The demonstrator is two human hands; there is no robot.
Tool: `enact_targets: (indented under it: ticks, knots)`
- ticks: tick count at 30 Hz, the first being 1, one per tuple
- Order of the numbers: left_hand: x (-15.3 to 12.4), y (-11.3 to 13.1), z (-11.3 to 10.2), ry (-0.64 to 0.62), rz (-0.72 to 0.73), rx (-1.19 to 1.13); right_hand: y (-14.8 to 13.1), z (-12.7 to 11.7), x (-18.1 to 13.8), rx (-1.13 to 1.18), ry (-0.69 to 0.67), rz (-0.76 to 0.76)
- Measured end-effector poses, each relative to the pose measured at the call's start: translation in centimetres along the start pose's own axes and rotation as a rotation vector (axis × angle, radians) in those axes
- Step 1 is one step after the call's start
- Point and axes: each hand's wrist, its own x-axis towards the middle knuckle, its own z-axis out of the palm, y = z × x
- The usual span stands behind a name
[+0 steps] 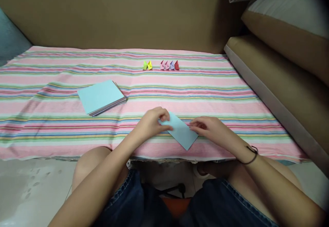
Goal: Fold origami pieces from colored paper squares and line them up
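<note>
A light blue sheet of paper (183, 131), an oblong that looks folded, lies slantwise on the striped cloth in front of me. My left hand (154, 121) is curled around its upper left end, with thumb and fingertips at the paper. At the right edge, my right hand (211, 128) has its thumb and forefinger drawn together against the paper; its other fingers are curled in. Exactly how the fingertips grip is partly hidden. To the left of my hands lies a stack of paper (101, 97) with a light blue sheet on top.
Along the back stand small folded paper figures: a green one (145, 65), a yellow one (149, 65), two pink ones (164, 65), a lilac one (172, 65) and a red one (176, 65). Cushions (280, 79) border the right side. A brown backrest (123, 14) rises behind the striped cloth (210, 93).
</note>
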Motion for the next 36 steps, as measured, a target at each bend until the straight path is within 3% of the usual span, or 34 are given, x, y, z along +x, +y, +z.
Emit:
enact_targets:
  ticks: [2,5,7,9,12,15,17,22,25,28,31,36]
  knots:
    - [-0.1,-0.3,0.9,-0.116,0.108,0.124,0.1,1.0,1.2,0.047,-0.023,0.036]
    - [-0.3,-0.8,1.8,-0.160,0.143,0.250,0.1,2.2,2.2,0.129,-0.035,0.072]
    - [-0.3,-0.9,2.2,-0.109,0.139,0.272,0.1,2.4,2.4,0.218,-0.033,0.098]
    - [-0.3,-0.7,2.4,0.039,0.100,0.255,0.1,2.1,2.2,0.333,-0.002,0.136]
    - [-0.2,-0.2,2.8,0.251,-0.086,0.031,-0.2,1.8,1.9,0.505,0.044,0.193]
    - [-0.2,-0.2,3.2,0.185,-0.309,-0.336,-0.6,1.9,1.6,0.623,0.042,0.223]
    - [-0.2,-0.4,3.1,0.108,-0.353,-0.429,-0.7,2.0,1.6,0.666,0.045,0.230]
    - [-0.1,-0.9,2.2,0.017,-0.321,-0.387,0.1,0.9,1.9,0.693,0.186,0.239]
    - [0.1,-0.8,1.6,0.047,-0.329,-0.319,1.0,0.3,2.1,0.667,0.203,0.265]
    - [0.1,-0.4,1.4,0.088,-0.150,-0.084,1.3,0.6,2.2,0.645,0.208,0.301]
    - [-0.3,0.1,2.0,-0.025,0.108,0.174,1.2,1.4,2.2,0.659,0.204,0.350]
    - [-0.7,0.3,2.9,-0.106,0.100,0.211,1.0,1.7,2.0,0.662,0.179,0.382]
